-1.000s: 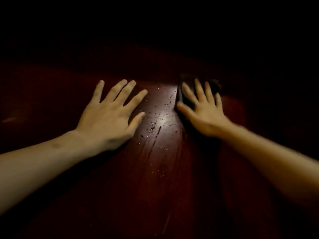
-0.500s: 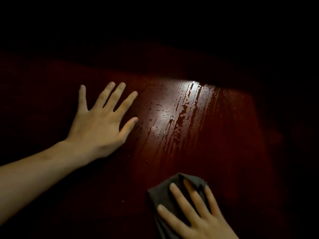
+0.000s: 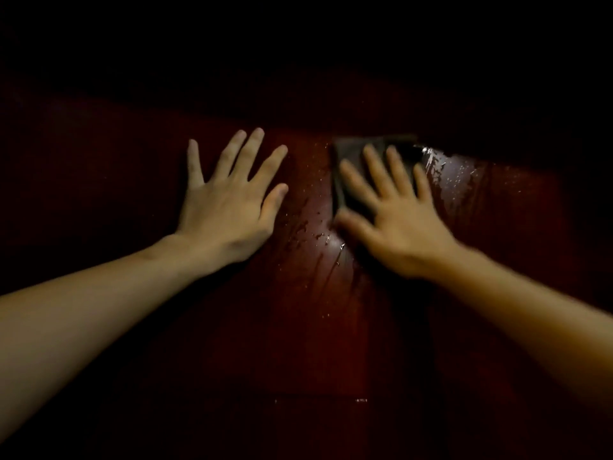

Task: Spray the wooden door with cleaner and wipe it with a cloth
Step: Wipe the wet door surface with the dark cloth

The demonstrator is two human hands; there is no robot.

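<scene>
A dark red wooden door [image 3: 308, 320] fills the view, dimly lit, with wet droplets and streaks shining near its middle. My left hand [image 3: 229, 200] lies flat on the door with fingers spread and straight. To its right, my right hand [image 3: 394, 217] presses a dark grey cloth [image 3: 351, 167] flat against the door, fingers straight and spread over it. The right hand is blurred by motion. Most of the cloth is hidden under the hand. No spray bottle is in view.
Wet glistening patches [image 3: 444, 167] lie just right of the cloth and more droplets [image 3: 325, 237] sit between my two hands. A faint horizontal panel line [image 3: 358, 400] crosses the door lower down. The upper part of the view is black.
My right hand slid the cloth from the top down to the bottom of the view and back up again. My left hand stayed flat on the door.
</scene>
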